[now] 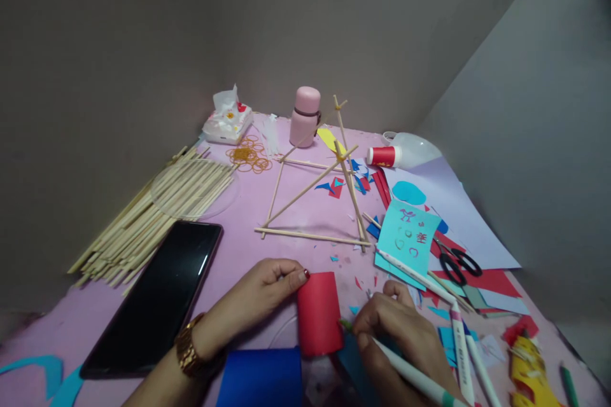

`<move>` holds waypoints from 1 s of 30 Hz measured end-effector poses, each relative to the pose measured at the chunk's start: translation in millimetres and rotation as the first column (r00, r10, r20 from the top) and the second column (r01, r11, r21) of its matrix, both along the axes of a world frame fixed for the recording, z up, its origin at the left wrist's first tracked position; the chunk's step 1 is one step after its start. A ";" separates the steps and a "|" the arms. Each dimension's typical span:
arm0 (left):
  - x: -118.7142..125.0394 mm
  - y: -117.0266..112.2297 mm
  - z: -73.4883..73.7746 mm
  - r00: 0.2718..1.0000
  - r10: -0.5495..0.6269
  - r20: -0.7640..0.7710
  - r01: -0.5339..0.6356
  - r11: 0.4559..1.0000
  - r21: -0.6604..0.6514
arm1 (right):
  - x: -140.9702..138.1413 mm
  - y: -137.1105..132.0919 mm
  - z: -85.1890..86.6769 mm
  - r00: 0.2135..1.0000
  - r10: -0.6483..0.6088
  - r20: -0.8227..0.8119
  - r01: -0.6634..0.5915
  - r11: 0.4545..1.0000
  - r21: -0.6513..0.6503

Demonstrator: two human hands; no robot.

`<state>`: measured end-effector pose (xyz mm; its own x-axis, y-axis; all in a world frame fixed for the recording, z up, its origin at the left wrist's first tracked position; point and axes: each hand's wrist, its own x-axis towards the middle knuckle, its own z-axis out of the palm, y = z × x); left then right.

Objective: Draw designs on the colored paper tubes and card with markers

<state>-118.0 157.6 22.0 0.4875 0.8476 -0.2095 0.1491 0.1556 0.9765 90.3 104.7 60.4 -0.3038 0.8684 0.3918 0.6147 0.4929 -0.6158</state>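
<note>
Pink tabletop [238, 254]: left hand [258, 302] grip pinched on red paper roll [319, 321]; right hand [401, 331] grip clamped on white pen [415, 378], tip barely visible at roll, tail cropped.

Red paper [319, 321], pink table [238, 248] (blue sheet [260, 376])

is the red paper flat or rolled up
Rolled up: the red paper shows a curved top edge like a tube, the left hand pinching its top corner, the right hand holding a pen at its side.

The right hand [401, 331] is hiding the middle of the pen [420, 381]. The left hand [258, 299] is covering a corner of the roll [319, 315].
</note>
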 end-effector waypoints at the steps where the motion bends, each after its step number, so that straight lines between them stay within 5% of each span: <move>1: 0.3 0.3 0.7 1.000 0.014 -0.008 -0.014 1.000 -0.002 | 0.4 0.9 1.6 1.000 -0.020 0.000 0.020 1.000 0.002; 7: 1.7 2.0 2.5 0.993 0.098 -0.063 -0.099 0.995 -0.018 | 6.5 6.5 15.8 0.985 -0.175 -0.004 0.175 0.984 -0.013; 13: 0.3 5.0 3.8 0.992 0.107 -0.062 -0.109 0.993 -0.036 | 12.8 11.1 26.3 0.991 -0.136 0.017 0.137 0.989 -0.055; 24: 0.9 6.2 6.9 0.990 0.117 -0.084 -0.124 0.989 -0.077 | 12.3 19.5 24.3 0.977 -0.173 -0.121 0.183 0.980 0.074; 30: 1.2 6.2 11.3 0.988 0.112 -0.103 -0.115 0.993 -0.021 | 10.1 19.4 24.2 0.981 -0.145 -0.126 0.140 0.989 -0.045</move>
<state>-116.7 163.9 33.3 0.3634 0.8896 -0.2769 0.2272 0.2036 0.9523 100.4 124.1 84.6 -0.1254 0.9132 0.3878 0.5918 0.3825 -0.7095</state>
